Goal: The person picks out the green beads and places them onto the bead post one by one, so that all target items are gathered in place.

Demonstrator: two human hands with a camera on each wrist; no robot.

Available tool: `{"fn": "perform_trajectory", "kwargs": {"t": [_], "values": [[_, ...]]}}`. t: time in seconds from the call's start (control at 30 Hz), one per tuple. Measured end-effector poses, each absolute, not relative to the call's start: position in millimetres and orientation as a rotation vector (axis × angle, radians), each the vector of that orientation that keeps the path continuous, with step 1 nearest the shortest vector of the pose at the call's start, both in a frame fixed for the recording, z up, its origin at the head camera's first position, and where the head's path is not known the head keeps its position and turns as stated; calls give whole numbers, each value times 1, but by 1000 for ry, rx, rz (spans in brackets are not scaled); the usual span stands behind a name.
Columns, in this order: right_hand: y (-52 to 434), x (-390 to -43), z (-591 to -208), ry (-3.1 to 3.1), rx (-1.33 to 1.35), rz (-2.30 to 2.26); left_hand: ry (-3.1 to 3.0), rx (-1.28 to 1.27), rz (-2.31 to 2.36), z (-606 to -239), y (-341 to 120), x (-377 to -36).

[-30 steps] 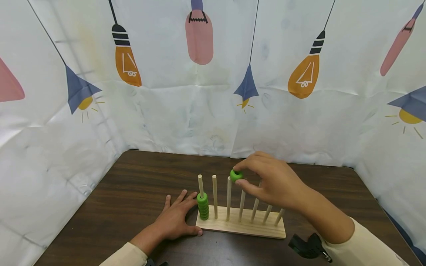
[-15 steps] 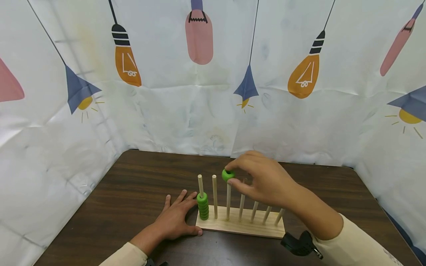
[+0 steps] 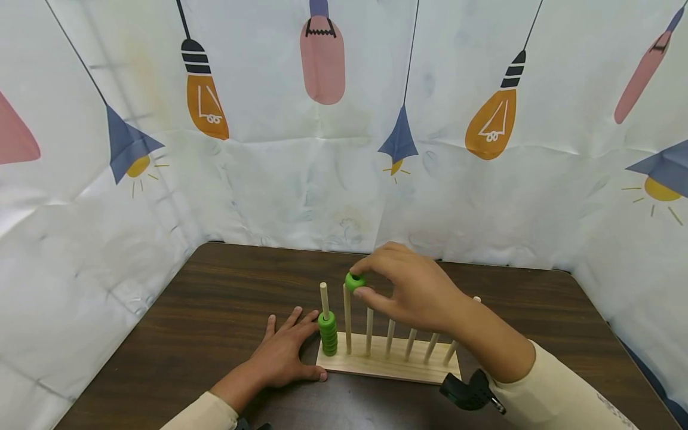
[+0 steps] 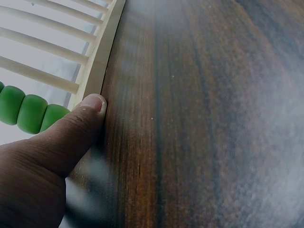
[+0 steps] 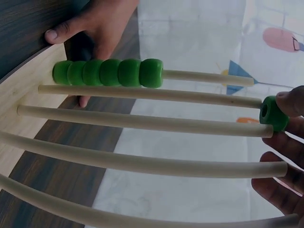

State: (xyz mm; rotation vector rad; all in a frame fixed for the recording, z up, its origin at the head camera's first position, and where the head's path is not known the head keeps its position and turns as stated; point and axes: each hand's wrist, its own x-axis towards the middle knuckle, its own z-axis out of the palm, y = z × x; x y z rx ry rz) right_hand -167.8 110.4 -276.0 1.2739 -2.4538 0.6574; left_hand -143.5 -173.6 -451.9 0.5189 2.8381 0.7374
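Head view: right hand [image 3: 416, 292] pinching green bead [image 3: 354, 280] has moved leftward to the second peg [image 3: 347, 319]; left hand [image 3: 282, 352] stays flat.

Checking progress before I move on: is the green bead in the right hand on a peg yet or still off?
Off. The green bead sits pinched at the tip of the second peg, hole not yet threaded; that peg is bare.

I see my left thumb [image 4: 71, 135] pressed against the wooden base [image 4: 102, 57] on the dark desk [image 4: 204, 118], green beads [image 4: 28, 111] on the nearest peg [image 4: 38, 75].
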Motion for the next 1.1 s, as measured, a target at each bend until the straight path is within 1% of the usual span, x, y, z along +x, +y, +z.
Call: {"fn": "perform_trajectory", "kwargs": {"t": [1.1], "values": [[73,-173,-273,-2494,1310,653,2829,492,718,-451,-172,-144]]}}
